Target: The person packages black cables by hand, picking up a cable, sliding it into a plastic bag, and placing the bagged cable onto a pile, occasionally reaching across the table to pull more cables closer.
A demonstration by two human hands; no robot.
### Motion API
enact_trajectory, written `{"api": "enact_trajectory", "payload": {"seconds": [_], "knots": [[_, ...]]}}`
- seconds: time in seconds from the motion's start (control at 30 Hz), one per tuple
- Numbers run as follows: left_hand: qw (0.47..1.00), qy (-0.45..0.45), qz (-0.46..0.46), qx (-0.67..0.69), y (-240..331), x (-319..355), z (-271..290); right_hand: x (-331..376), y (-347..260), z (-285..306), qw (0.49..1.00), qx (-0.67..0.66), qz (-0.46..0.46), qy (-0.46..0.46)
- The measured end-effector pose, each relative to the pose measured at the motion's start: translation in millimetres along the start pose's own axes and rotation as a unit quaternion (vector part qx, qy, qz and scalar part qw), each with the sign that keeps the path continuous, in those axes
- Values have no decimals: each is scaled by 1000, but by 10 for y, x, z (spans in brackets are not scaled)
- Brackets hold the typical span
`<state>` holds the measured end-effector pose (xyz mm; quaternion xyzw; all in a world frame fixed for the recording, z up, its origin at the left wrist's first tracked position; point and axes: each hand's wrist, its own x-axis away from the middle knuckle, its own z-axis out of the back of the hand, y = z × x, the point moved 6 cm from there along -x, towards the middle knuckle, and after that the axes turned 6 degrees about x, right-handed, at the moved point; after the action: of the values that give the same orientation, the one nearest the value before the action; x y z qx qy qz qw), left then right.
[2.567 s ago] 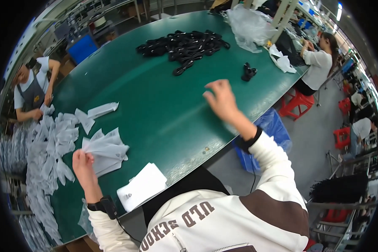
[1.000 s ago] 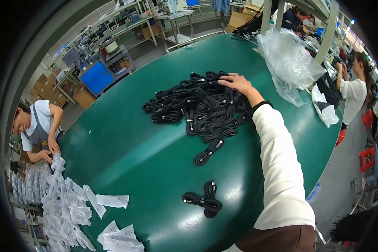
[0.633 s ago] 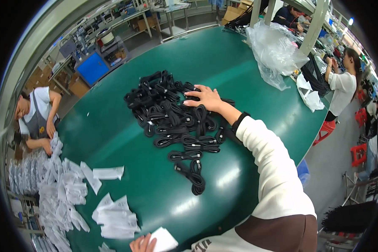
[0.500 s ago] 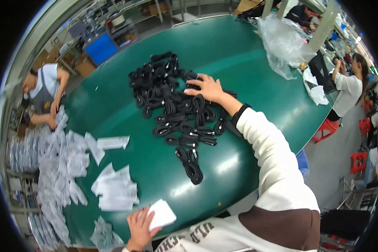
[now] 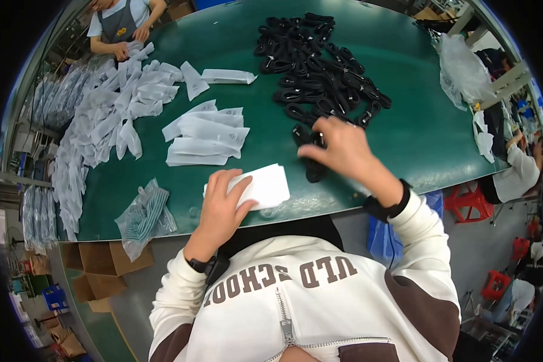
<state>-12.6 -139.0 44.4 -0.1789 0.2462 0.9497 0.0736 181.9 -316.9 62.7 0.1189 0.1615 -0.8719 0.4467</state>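
My left hand (image 5: 216, 208) grips a thick stack of white paper cards (image 5: 268, 188) at the table's near edge, thumb and fingers over its left part. My right hand (image 5: 347, 149) is open, thumb stretched leftward, over the nearest coiled black cable (image 5: 312, 172). It partly covers that cable, and whether it touches it I cannot tell. Beyond it spreads a pile of black cables (image 5: 311, 66), each coiled into a bundle, several with light metal plugs showing. Left of the pile, several translucent white pouches (image 5: 208, 136) lie overlapped in a small stack.
A large heap of white pouches (image 5: 111, 99) covers the left of the green table (image 5: 404, 136). A clear bag with striped contents (image 5: 143, 214) lies at the near left edge. A crumpled plastic bag (image 5: 464, 69) sits far right. A co-worker (image 5: 123, 30) handles pouches at far left.
My view has tilted down toward my body. My right hand has drawn back from the far part of the cable pile to the nearest cable. The left hand keeps the card stack.
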Motion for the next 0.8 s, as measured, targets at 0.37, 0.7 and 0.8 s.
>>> {"api": "enact_trajectory", "payload": {"seconds": [0.37,0.7,0.8], "knots": [[992,69,2,106,0,-88,-556,368,-256,-97,953,-231,-196,15],[937,68,157,304,-170,-72,-570,882,-598,-68,970,-233,-60,33],[916,75,175,353,-178,-74,-561,919,-637,-126,986,-166,-6,-32]]}}
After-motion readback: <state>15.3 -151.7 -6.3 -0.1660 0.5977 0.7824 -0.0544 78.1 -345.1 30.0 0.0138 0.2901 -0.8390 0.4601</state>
